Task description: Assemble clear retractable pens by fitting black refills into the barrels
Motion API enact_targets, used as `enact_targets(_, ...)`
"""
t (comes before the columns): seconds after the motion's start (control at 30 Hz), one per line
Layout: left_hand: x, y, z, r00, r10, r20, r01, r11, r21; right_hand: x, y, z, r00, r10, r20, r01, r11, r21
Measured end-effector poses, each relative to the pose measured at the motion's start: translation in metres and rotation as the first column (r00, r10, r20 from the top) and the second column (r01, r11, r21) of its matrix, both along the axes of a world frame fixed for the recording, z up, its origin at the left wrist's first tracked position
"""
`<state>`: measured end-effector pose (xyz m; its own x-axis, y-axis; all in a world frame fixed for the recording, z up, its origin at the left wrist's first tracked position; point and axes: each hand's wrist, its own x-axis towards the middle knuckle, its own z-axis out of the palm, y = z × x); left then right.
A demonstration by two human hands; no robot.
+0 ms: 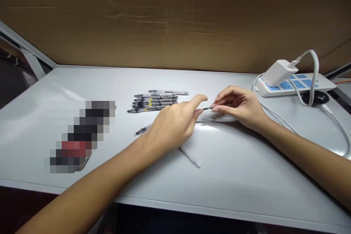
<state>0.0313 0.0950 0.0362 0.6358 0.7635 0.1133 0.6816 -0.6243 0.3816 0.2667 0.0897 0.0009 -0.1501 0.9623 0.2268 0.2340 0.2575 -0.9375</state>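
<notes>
One slim dark rod (206, 108), held by left hand (175, 122) and right hand (241, 106), clear plastic pens (146, 109)

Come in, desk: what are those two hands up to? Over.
Left hand, right hand: both holding a thin dark rod. Pens piled beyond left hand. Left hand partly blocks view of a white pen piece.

Head camera: single view, forward and downward.
Mounted on the person's head, the camera looks from above the near side of the table (233, 179), facing the brown panel (164, 18) behind it. Range is close: left hand (174, 122) and right hand (245, 108) lie near mid-frame, forearms (109, 175) entering from lower left and lower right. The wide field spans the front edge (219, 212) to the panel.
</notes>
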Motion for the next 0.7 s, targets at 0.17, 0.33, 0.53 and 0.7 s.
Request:
enact_targets(0.17,-0.001,0.001,-0.008,0.997,-0.076,0.008,0.074,0.990,0.120,-0.004,0.000,0.002,0.997,-0.068,-0.024,0.067,0.997,-0.038)
enact_targets(0.33,-0.006,0.007,-0.003,0.995,-0.056,0.083,0.042,0.986,0.164,-0.007,0.000,0.020,0.983,-0.167,0.071,0.166,0.986,0.016)
enact_targets(0.53,-0.013,0.014,0.010,0.979,0.001,0.206,-0.030,0.990,0.141,-0.056,-0.059,0.032,0.848,-0.033,0.528,-0.073,0.981,0.178)
enact_targets(0.7,-0.013,0.017,0.002,0.979,-0.024,0.201,-0.013,0.984,0.180,-0.063,-0.080,0.007,0.715,0.170,0.678,-0.312,0.945,0.093)
